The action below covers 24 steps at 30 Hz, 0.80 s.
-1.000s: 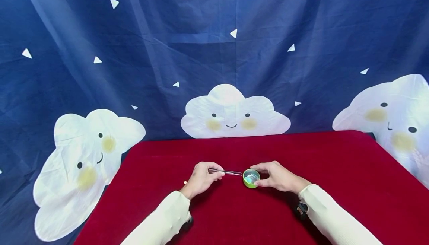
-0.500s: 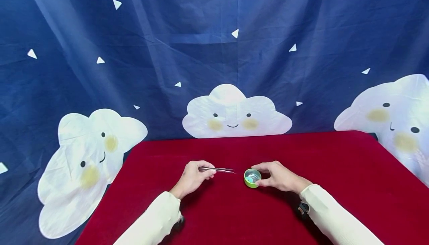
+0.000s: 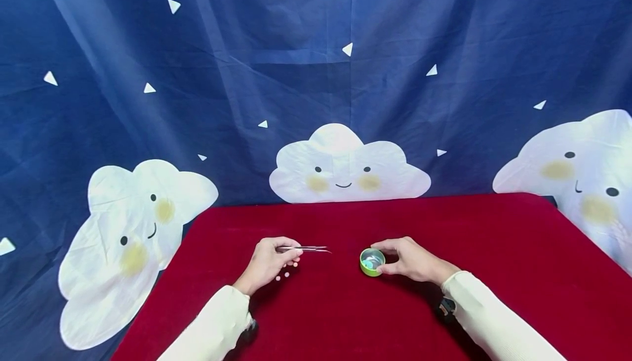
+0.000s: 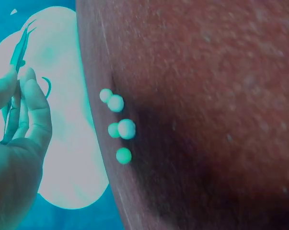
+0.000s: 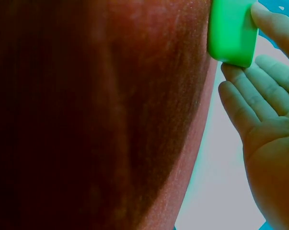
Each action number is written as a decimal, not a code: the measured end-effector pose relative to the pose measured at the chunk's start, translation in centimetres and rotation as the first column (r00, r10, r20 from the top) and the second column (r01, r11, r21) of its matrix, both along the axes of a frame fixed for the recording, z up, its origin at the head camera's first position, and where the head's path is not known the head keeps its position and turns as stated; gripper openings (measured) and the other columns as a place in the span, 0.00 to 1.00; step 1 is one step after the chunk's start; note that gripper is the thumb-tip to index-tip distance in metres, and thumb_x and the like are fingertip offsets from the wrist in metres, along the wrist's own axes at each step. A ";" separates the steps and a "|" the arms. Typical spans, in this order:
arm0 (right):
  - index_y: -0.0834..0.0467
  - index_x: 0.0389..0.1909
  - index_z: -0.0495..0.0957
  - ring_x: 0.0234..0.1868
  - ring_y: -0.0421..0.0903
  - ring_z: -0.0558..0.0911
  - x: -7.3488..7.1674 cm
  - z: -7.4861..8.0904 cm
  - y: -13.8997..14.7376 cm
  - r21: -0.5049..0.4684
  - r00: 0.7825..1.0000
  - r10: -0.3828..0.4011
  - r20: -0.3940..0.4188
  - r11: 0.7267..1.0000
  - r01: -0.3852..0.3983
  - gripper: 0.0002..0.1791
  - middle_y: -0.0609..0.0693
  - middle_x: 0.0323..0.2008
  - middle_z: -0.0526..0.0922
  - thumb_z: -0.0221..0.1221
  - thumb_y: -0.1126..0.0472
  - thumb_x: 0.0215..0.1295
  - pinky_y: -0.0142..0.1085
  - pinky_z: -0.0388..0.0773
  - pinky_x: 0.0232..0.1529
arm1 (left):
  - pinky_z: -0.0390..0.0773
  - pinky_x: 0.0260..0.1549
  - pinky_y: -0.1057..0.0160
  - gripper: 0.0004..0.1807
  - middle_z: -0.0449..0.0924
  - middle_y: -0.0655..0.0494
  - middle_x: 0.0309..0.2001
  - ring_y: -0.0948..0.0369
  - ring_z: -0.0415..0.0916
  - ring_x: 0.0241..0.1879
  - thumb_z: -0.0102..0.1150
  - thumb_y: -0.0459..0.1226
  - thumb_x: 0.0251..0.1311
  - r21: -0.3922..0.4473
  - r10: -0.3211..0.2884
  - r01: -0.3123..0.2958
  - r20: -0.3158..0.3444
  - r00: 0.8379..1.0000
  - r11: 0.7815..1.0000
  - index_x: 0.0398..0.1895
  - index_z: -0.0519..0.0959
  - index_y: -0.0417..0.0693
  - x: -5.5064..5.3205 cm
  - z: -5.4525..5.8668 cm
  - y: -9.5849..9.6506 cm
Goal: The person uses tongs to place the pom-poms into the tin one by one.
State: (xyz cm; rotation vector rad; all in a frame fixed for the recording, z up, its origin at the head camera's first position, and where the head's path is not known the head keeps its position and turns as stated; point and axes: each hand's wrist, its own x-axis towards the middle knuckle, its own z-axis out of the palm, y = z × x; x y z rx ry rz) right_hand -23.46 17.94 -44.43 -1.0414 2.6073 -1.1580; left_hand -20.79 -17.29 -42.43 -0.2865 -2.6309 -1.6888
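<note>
My left hand (image 3: 269,260) pinches a pair of metal tweezers (image 3: 311,248) between thumb and fingers. Their tips point right, and in the left wrist view the tweezers (image 4: 20,48) have slightly parted tips with nothing between them. Several small pale balls (image 4: 126,129) lie on the cloth near that hand; in the head view some balls (image 3: 287,274) show just below its fingers. With thumb and fingertips, my right hand (image 3: 415,261) holds a small round green tin (image 3: 366,271) by its side. Something light blue lies inside the tin; its kind is too small to tell.
A red cloth (image 3: 345,317) covers the table. Behind it hangs a dark blue curtain (image 3: 296,92) with white smiling clouds. A dark watch-like band (image 3: 446,306) sits on the right wrist.
My left hand has drawn the tweezers leftward, away from the tin's rim. Several balls have come into view below its fingers. The right hand and tin stay nearly still.
</note>
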 end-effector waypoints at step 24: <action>0.66 0.57 0.79 0.51 0.50 0.84 0.1 0.0 0.1 0.007 1.000 -0.011 0.015 1.000 0.011 0.28 0.55 0.50 0.85 0.73 0.60 0.57 0.45 0.80 0.53 | 0.83 0.32 0.68 0.08 0.86 0.47 0.28 0.49 0.85 0.30 0.68 0.27 0.58 -0.034 0.110 -0.112 -0.053 0.993 0.993 0.40 0.85 0.32 1.2 0.1 -6.3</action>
